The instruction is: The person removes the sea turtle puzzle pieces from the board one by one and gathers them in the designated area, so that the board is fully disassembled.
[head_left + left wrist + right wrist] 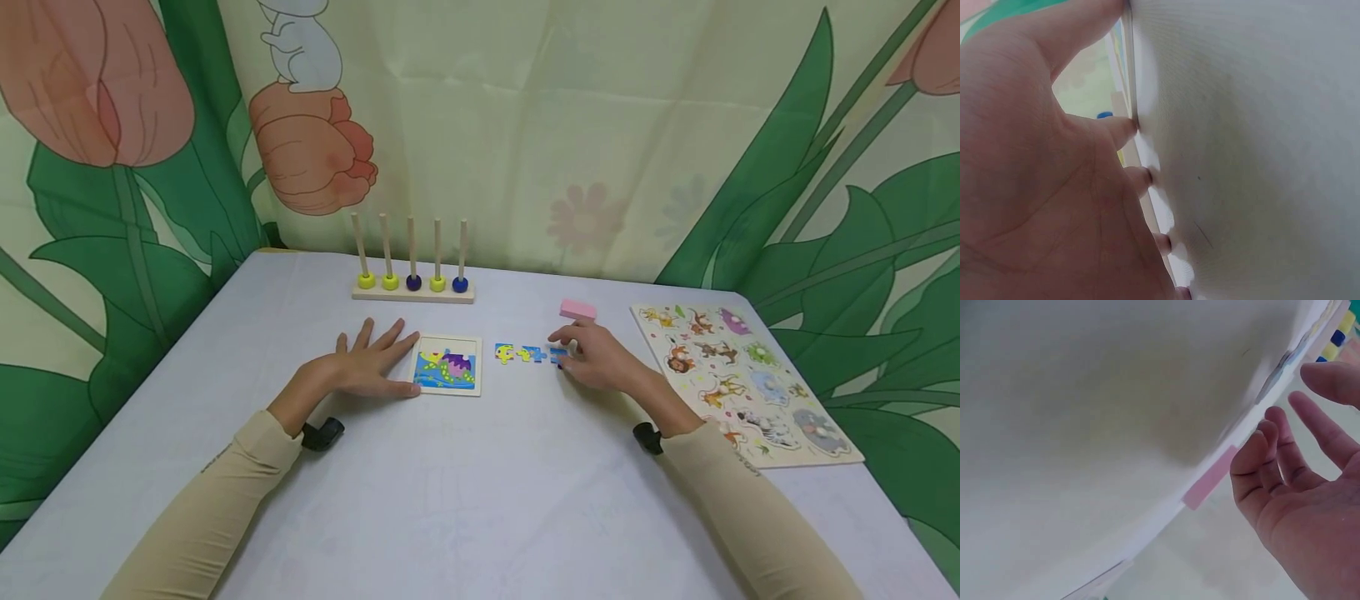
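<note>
A small square wooden jigsaw tray [448, 390] lies at the table's middle. Blue, yellow and purple pieces fill its lower part, and bare wood shows above them. My left hand [369, 367] rests beside it with fingers spread, the thumb and a fingertip touching its left edge. To the tray's right, several loose jigsaw pieces [504, 354] in yellow and blue lie in a row. My right hand [596, 357] hovers at the row's right end, over a blue piece [557, 354]. Its thumb and forefinger [1310, 415] are apart in the right wrist view, and the other fingers are bent.
Behind the tray stands a wooden peg rack [412, 295] with yellow and dark blue beads. A pink block [577, 310] lies beyond my right hand. A wooden animal puzzle board [705, 392] covers the table's right side, partly under the right forearm. A printed curtain [510, 150] hangs behind.
</note>
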The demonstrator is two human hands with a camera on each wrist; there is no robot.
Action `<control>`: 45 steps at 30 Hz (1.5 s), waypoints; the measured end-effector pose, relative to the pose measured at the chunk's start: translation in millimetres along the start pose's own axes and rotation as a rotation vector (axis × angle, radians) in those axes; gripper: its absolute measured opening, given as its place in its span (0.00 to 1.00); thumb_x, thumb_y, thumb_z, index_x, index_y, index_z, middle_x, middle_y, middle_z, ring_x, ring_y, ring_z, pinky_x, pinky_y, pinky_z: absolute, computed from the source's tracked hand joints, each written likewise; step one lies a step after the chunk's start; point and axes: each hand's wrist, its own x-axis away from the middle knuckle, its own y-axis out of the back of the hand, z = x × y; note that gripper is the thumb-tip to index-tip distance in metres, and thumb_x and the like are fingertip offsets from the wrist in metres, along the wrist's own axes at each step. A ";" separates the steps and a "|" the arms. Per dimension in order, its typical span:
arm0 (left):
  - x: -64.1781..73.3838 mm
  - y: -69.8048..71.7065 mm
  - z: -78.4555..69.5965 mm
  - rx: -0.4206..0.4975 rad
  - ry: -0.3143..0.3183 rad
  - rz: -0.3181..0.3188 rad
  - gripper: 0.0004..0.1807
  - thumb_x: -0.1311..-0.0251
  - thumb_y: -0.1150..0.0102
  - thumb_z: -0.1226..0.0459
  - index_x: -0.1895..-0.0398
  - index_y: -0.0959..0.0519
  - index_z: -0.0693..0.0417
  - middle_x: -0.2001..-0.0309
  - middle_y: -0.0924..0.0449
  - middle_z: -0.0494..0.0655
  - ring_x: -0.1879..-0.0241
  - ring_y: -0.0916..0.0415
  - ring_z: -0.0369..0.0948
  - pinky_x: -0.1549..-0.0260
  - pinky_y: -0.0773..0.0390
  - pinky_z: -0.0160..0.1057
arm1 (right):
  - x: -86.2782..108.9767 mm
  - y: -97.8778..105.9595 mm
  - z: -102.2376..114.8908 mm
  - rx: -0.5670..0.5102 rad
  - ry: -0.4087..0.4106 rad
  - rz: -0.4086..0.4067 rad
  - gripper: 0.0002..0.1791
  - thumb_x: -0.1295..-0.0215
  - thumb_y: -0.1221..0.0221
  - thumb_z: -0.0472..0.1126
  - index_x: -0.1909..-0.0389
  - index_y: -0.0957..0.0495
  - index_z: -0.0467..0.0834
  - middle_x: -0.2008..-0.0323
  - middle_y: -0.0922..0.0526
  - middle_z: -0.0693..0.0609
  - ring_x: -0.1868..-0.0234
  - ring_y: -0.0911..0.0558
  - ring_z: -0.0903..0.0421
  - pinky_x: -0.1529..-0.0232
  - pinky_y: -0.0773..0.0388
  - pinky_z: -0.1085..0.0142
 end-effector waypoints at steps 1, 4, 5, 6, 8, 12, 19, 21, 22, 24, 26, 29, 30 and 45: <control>-0.5 -0.2 0.6 0.002 0.000 -0.001 0.59 0.37 0.46 0.27 0.12 0.57 0.39 0.11 0.74 0.52 0.16 0.84 0.70 0.28 0.76 0.82 | -0.3 -0.4 1.8 -0.005 -0.003 -0.001 0.21 0.28 0.39 0.38 0.37 0.18 0.41 0.45 0.18 0.40 0.51 0.22 0.46 0.47 0.22 0.52; -3.3 -2.6 3.7 -0.004 0.004 -0.006 0.60 0.39 0.47 0.25 0.12 0.58 0.37 0.11 0.75 0.50 0.16 0.86 0.68 0.27 0.77 0.81 | -1.8 -2.4 7.8 -0.016 0.000 -0.003 0.20 0.28 0.38 0.38 0.37 0.18 0.42 0.45 0.18 0.41 0.52 0.22 0.47 0.49 0.22 0.55; -4.4 -3.4 4.9 -0.004 0.002 -0.008 0.60 0.39 0.46 0.25 0.12 0.59 0.37 0.11 0.76 0.50 0.16 0.86 0.68 0.27 0.77 0.81 | -2.8 -3.4 9.5 -0.017 0.004 -0.002 0.20 0.29 0.38 0.39 0.37 0.18 0.42 0.46 0.18 0.42 0.53 0.23 0.48 0.49 0.23 0.57; -5.4 -4.2 5.9 -0.005 0.003 -0.010 0.60 0.39 0.47 0.24 0.12 0.59 0.37 0.11 0.76 0.50 0.16 0.86 0.67 0.27 0.77 0.81 | -3.8 -4.4 11.4 -0.020 0.013 -0.001 0.20 0.29 0.38 0.38 0.37 0.18 0.42 0.46 0.17 0.42 0.53 0.23 0.49 0.50 0.23 0.58; -7.1 -5.6 7.6 -0.004 0.006 -0.012 0.60 0.39 0.47 0.24 0.12 0.59 0.37 0.11 0.76 0.49 0.16 0.87 0.66 0.27 0.76 0.81 | -6.1 -6.4 15.4 -0.023 0.032 0.004 0.20 0.29 0.38 0.38 0.37 0.18 0.42 0.46 0.17 0.42 0.55 0.23 0.50 0.52 0.24 0.59; -9.1 -6.4 9.5 0.008 0.006 -0.009 0.62 0.41 0.48 0.22 0.12 0.58 0.38 0.11 0.76 0.49 0.16 0.86 0.67 0.27 0.77 0.82 | -11.4 -10.8 25.7 -0.036 0.058 0.020 0.20 0.28 0.39 0.38 0.38 0.18 0.42 0.46 0.17 0.43 0.55 0.22 0.50 0.51 0.23 0.59; -5.0 -5.1 7.7 0.017 -0.011 -0.019 0.62 0.42 0.47 0.22 0.12 0.57 0.37 0.11 0.75 0.50 0.16 0.85 0.68 0.29 0.78 0.83 | -23.6 -19.8 48.8 -0.051 0.075 0.045 0.19 0.28 0.38 0.38 0.38 0.17 0.43 0.47 0.17 0.44 0.51 0.21 0.49 0.45 0.21 0.55; -4.8 -5.9 8.1 0.012 -0.009 -0.022 0.62 0.42 0.48 0.21 0.12 0.58 0.35 0.11 0.75 0.49 0.16 0.85 0.68 0.28 0.78 0.82 | -27.3 -22.5 55.7 -0.051 0.078 0.056 0.19 0.28 0.38 0.38 0.38 0.17 0.43 0.47 0.17 0.44 0.51 0.21 0.49 0.45 0.21 0.55; -5.0 -6.4 8.6 0.010 -0.007 -0.023 0.62 0.42 0.48 0.21 0.12 0.58 0.34 0.11 0.75 0.48 0.16 0.85 0.67 0.28 0.78 0.82 | -29.0 -23.9 59.2 -0.055 0.081 0.062 0.19 0.28 0.38 0.38 0.38 0.17 0.43 0.47 0.17 0.44 0.51 0.21 0.49 0.44 0.21 0.55; -6.2 -7.7 10.2 0.004 -0.008 -0.026 0.62 0.42 0.48 0.20 0.12 0.58 0.34 0.11 0.75 0.48 0.16 0.85 0.67 0.28 0.76 0.82 | -32.0 -26.7 66.1 -0.058 0.086 0.075 0.18 0.27 0.38 0.38 0.39 0.17 0.43 0.47 0.16 0.45 0.51 0.20 0.49 0.44 0.21 0.56; -7.9 -8.8 11.6 -0.005 0.000 -0.024 0.62 0.42 0.49 0.20 0.12 0.59 0.34 0.11 0.75 0.47 0.15 0.85 0.66 0.27 0.75 0.82 | -34.8 -29.3 72.9 -0.062 0.096 0.085 0.18 0.27 0.38 0.39 0.39 0.17 0.43 0.47 0.16 0.45 0.50 0.20 0.50 0.43 0.20 0.55; -8.9 -8.3 11.6 0.001 -0.002 -0.023 0.63 0.43 0.49 0.20 0.12 0.58 0.36 0.11 0.75 0.48 0.16 0.85 0.67 0.28 0.76 0.82 | -38.9 -32.9 81.8 -0.063 0.121 0.097 0.18 0.26 0.39 0.39 0.38 0.17 0.43 0.47 0.17 0.45 0.50 0.21 0.50 0.43 0.20 0.56; -9.1 -7.8 11.0 0.006 -0.001 -0.020 0.63 0.43 0.49 0.20 0.12 0.58 0.36 0.11 0.75 0.49 0.16 0.85 0.67 0.28 0.76 0.82 | -40.4 -34.1 84.5 -0.062 0.132 0.099 0.18 0.26 0.39 0.39 0.38 0.17 0.43 0.47 0.16 0.45 0.50 0.21 0.50 0.43 0.20 0.56; -8.2 -5.1 8.1 0.004 -0.004 -0.010 0.62 0.42 0.49 0.21 0.12 0.58 0.38 0.11 0.75 0.50 0.16 0.85 0.69 0.28 0.75 0.83 | -60.4 -48.0 123.0 -0.090 0.193 0.173 0.20 0.24 0.38 0.39 0.35 0.18 0.42 0.43 0.18 0.44 0.48 0.21 0.51 0.39 0.19 0.56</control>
